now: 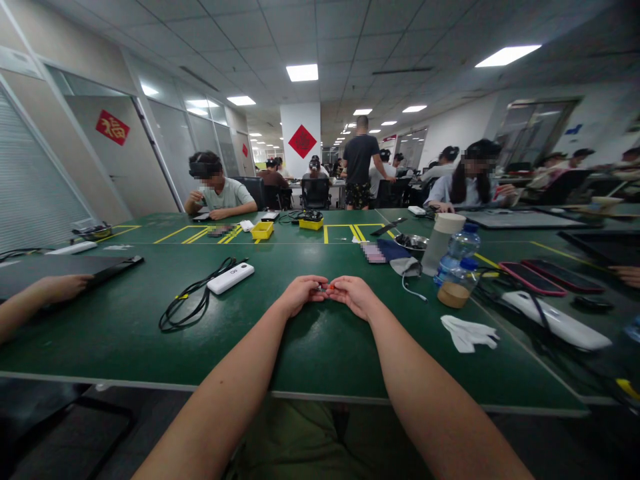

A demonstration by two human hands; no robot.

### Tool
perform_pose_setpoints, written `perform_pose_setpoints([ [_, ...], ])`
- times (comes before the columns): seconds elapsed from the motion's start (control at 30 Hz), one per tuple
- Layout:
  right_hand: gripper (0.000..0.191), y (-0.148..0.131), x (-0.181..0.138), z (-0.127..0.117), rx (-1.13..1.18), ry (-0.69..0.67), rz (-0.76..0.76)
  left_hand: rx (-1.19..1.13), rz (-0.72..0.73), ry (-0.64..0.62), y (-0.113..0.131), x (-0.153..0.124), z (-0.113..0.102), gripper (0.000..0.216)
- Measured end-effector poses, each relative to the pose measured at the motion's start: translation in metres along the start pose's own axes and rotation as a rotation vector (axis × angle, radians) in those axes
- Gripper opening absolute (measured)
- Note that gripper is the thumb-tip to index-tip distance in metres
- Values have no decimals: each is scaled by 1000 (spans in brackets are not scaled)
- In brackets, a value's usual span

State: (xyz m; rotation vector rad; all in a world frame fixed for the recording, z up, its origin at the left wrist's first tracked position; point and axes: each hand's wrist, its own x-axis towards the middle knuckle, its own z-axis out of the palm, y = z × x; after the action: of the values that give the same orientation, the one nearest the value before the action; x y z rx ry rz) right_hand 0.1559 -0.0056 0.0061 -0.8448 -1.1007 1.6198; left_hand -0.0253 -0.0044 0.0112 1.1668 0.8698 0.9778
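Observation:
Both my forearms reach over the green table [240, 353], with the hands close together above it. My left hand [302, 295] is closed, its fingertips pinching a tiny silvery piece [321, 287] too small to name. Facing it, my right hand [353, 296] is closed on a small orange-red piece [331, 287], whose kind I cannot make out. The fingertips of both hands almost meet, and I cannot tell whether the two pieces are joined. Left of my hands lies a white power bank [231, 279] with a coiled black cable [186, 313].
On the right stand a frosted bottle [443, 243] and plastic bottles [455, 293], near a white glove [469, 333], phones [533, 277] and another white device [555, 320]. Yellow trays [263, 231] sit farther back. A neighbour's hand [65, 288] rests at a dark panel [113, 267].

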Motion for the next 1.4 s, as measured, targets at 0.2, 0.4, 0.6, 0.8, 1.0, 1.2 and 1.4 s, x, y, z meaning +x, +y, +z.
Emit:
perform_pose_setpoints([
  [0.2, 15, 5, 2, -1, -70, 22, -10, 87, 11, -5, -1, 1, 1, 33],
  [0.4, 13, 1, -1, 2, -48, 23, -9, 26, -9, 7, 0, 1, -2, 26],
  [0.6, 8, 0, -1, 2, -20, 27, -6, 21, 10, -9, 3, -2, 1, 21],
  [0.8, 15, 2, -2, 1, -64, 4, -7, 96, 73, -27, 1, -4, 3, 31],
  [1.0, 11, 1, -2, 1, -50, 17, -7, 69, 28, 24, 2, -1, 2, 20],
  [1.2, 3, -3, -3, 2, -4, -16, 19, 43, 38, -17, 3, -2, 1, 16],
  [1.4, 12, -2, -4, 3, -55, 20, 3, 182, 157, -48, -1, -4, 1, 32],
])
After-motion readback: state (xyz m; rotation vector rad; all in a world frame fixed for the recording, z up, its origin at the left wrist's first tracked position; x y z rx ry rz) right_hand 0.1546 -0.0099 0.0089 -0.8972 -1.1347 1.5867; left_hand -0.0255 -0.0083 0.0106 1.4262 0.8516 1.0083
